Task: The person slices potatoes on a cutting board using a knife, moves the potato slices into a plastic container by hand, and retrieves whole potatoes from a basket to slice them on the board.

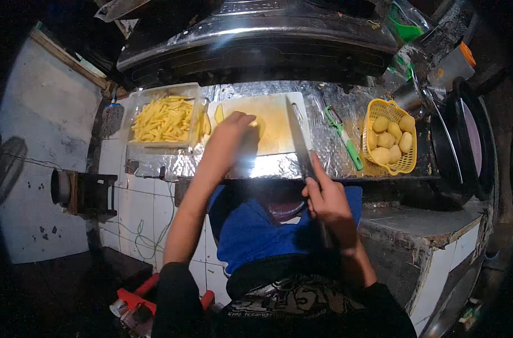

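My right hand is closed around the handle of a long kitchen knife, whose blade points away from me over the right part of the white cutting board. Over the board's left half is my left hand, smeared by motion, so its grip does not show clearly. Pale potato slices lie beside its fingers, partly hidden by them. Another potato piece rests at the board's left edge. Left of the board, a clear plastic container holds a heap of cut potato sticks.
Right of the board lies a green-handled peeler. Beyond it, a yellow basket holds several peeled potatoes. Foil covers the counter, and a stove stands behind. A black tub is at far right.
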